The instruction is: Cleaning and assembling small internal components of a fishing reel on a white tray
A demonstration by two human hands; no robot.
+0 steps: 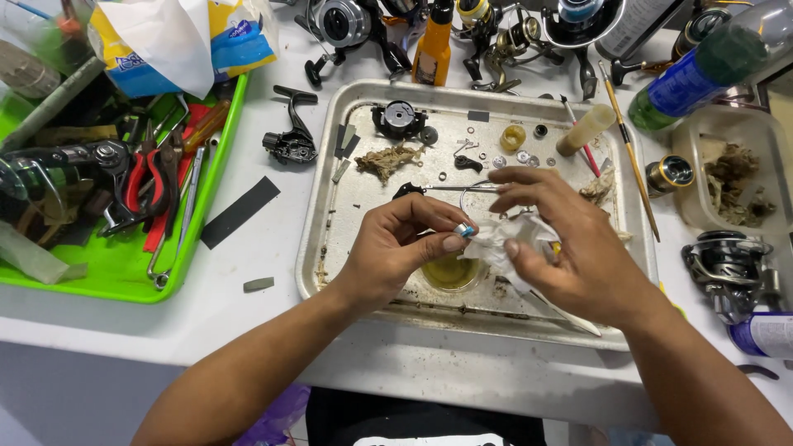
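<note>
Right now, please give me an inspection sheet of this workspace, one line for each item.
Surface: white table, stained metal tray.
Job's things: small silver and blue part pinched in left hand; crumpled white tissue in right hand.
Clutter: washers, brown lint, yellow dish, green tray of pliers, fishing reels, bottles.
Hands: both closed on their things.
Cables: nothing seen.
Surroundings: nothing seen.

Landmark: the metal tray (330, 248). Up left of it lies a torn blue-yellow-white bag (178, 41). Beyond its far rim stands an orange bottle (433, 49). Up right lies a green bottle with blue label (690, 83). Near its right corner, a blue-white can (764, 334).
</note>
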